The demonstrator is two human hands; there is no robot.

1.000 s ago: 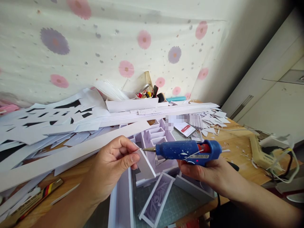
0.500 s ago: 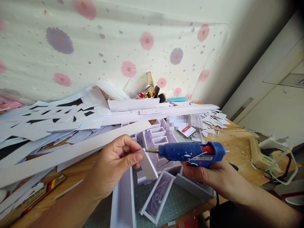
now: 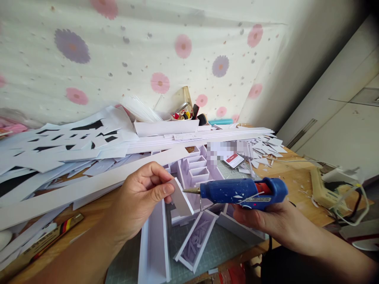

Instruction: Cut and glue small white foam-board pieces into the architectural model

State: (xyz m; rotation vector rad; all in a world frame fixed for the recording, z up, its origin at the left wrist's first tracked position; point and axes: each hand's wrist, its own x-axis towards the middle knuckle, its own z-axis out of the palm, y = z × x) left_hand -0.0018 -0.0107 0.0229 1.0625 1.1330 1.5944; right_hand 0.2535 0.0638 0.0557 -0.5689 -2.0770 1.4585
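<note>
Wooden tabletop [image 3: 291, 175], pale brown | front: green gridded cutting mat [image 3: 227, 248], bearing a long white trough [image 3: 154, 244] and a small open-topped box [image 3: 205, 245] lying askew | left: heaped white sheets [image 3: 117, 125] with black patches | back: long white strips [image 3: 237, 133], stacked | right: scattered white offcuts [image 3: 268, 146]

Behind the light-brown wooden bench [image 3: 291, 179], a white sheet [image 3: 124, 19] printed with pink and purple flowers [image 3: 182, 46] spreads across a plain, pale wall [image 3: 299, 59] that dims into shadow beside a white, flat-fronted cabinet [image 3: 340, 126] with a long grey handle [image 3: 302, 133].
</note>
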